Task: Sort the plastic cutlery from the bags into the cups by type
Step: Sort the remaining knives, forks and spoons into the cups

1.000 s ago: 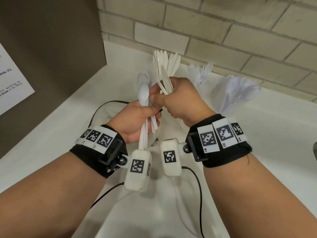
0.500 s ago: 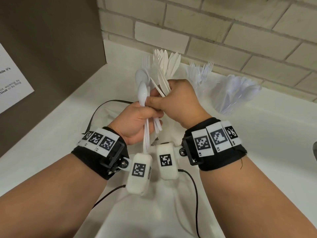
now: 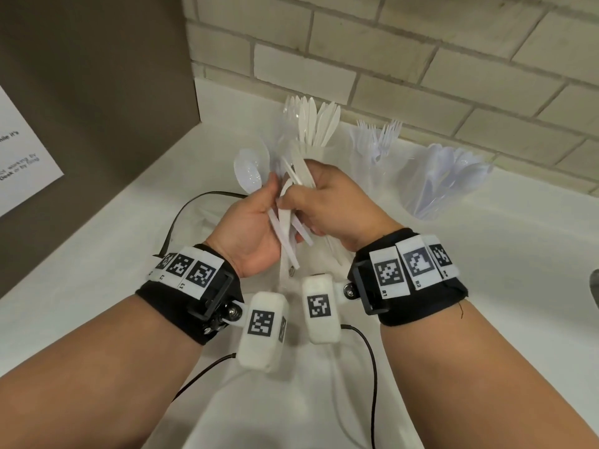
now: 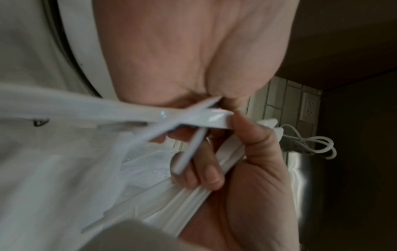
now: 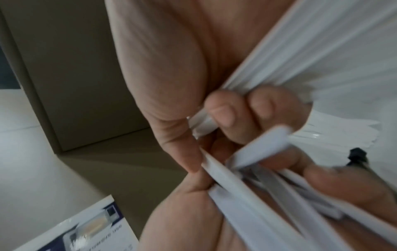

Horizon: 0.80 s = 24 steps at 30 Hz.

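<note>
Along the brick wall (image 3: 421,59) at the back of the white desk (image 3: 486,286) stand three clear plastic cups. The knife cup (image 3: 311,147) is partly hidden behind the raised hands, its flat white blades fanning above them. The fork cup (image 3: 372,163) stands just to its right with thin tines showing at the top, and the spoon cup (image 3: 431,196) is farthest right, leaning, packed with glossy rounded bowls. A brown panel (image 3: 97,76) closes the left side and carries a white printed sheet (image 3: 22,163). A black cable (image 3: 188,212) loops over the desk behind the left wrist. Crinkled clear bag film (image 4: 146,166) lies under the hands in the left wrist view.

The left hand (image 3: 252,228) has its grip curled round the stems of two white spoons (image 3: 249,170), whose smooth oval bowls stick up past the fingers. The right hand (image 3: 330,205) has its grip closed on a bundle of white knives (image 3: 301,176), long flat ribbed handles pressed side by side, with blades pointing up and handle ends poking down between the two palms. The two hands touch, and some handles cross between them; which hand holds each crossing piece I cannot tell. Both wrist views are blurred, showing smooth, slightly shiny plastic strips against skin. Black wrist bands with square printed markers wrap both forearms.
</note>
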Tool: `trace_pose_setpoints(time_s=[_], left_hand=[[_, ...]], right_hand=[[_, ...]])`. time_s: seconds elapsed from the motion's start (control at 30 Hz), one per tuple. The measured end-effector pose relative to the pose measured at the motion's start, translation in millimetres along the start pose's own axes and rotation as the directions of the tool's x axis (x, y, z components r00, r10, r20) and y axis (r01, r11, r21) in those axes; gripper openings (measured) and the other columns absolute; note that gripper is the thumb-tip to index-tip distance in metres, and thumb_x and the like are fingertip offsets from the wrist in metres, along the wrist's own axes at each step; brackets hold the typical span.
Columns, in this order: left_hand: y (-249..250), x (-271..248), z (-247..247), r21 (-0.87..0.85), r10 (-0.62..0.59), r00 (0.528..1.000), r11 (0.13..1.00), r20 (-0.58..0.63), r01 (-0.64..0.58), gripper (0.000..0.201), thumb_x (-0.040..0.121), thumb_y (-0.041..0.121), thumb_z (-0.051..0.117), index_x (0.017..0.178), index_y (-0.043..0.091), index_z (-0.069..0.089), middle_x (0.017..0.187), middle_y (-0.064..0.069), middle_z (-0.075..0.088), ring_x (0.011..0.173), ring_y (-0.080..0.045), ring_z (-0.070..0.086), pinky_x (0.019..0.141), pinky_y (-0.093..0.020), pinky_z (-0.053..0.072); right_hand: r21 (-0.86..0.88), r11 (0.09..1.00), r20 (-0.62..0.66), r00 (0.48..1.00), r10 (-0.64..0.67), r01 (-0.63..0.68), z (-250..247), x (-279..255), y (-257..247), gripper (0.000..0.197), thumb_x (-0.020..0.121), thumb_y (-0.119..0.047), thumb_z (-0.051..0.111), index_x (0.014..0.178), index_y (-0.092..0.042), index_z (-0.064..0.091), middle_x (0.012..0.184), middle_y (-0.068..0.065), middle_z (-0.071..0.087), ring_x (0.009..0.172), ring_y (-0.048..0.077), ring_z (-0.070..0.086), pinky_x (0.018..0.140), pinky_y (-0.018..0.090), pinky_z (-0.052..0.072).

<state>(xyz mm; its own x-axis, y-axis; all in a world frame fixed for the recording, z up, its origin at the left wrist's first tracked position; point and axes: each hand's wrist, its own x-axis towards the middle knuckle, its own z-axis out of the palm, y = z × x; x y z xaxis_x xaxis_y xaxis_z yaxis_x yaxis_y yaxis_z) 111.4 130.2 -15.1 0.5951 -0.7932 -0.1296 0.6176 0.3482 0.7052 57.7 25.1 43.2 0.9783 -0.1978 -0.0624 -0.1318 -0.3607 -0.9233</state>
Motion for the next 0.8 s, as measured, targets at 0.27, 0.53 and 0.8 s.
trace_pose_setpoints(time_s=[0.27,0.53,0.8], left_hand=[[8.8,-1.0,0.5,0.360,0.099,0.981,0.932,-0.166,-0.033,0.038,0.102,0.033,0.035,0.120,0.011,0.060,0.108,-0.017,0.063,0.101,-0.028,0.059,0.100,-0.047,0.042],[19.7,4.1,-9.8,0.345,0.235,0.934,0.929,-0.269,-0.134,0.026,0.101,0.026,0.039,0.105,0.008,0.058,0.078,-0.005,0.056,0.064,-0.016,0.061,0.073,-0.035,0.055],[36.0,14.2,-14.9,0.349,0.226,0.910,0.932,-0.346,-0.099,0.026,0.101,0.025,0.043,0.115,0.012,0.061,0.070,0.001,0.052,0.058,-0.013,0.054,0.066,-0.029,0.055]], right_hand=[[0.039,0.999,-0.008,0.999,-0.036,0.036,-11.6,-5.8,4.9,0.016,0.088,0.000,0.054,0.078,-0.012,0.052,0.040,-0.012,0.050,0.035,0.003,0.045,0.043,0.019,0.035],[0.272,0.960,-0.121,0.992,-0.031,0.064,-38.1,4.0,1.2,0.009,0.090,-0.005,0.053,0.096,-0.011,0.053,0.083,0.019,0.071,0.038,0.017,0.033,0.043,0.026,0.027],[0.186,0.970,-0.522,0.852,-0.039,0.158,-84.6,90.4,-5.5,0.013,0.092,-0.007,0.051,0.083,-0.014,0.058,0.063,0.002,0.048,0.049,0.013,0.043,0.042,0.023,0.036]])
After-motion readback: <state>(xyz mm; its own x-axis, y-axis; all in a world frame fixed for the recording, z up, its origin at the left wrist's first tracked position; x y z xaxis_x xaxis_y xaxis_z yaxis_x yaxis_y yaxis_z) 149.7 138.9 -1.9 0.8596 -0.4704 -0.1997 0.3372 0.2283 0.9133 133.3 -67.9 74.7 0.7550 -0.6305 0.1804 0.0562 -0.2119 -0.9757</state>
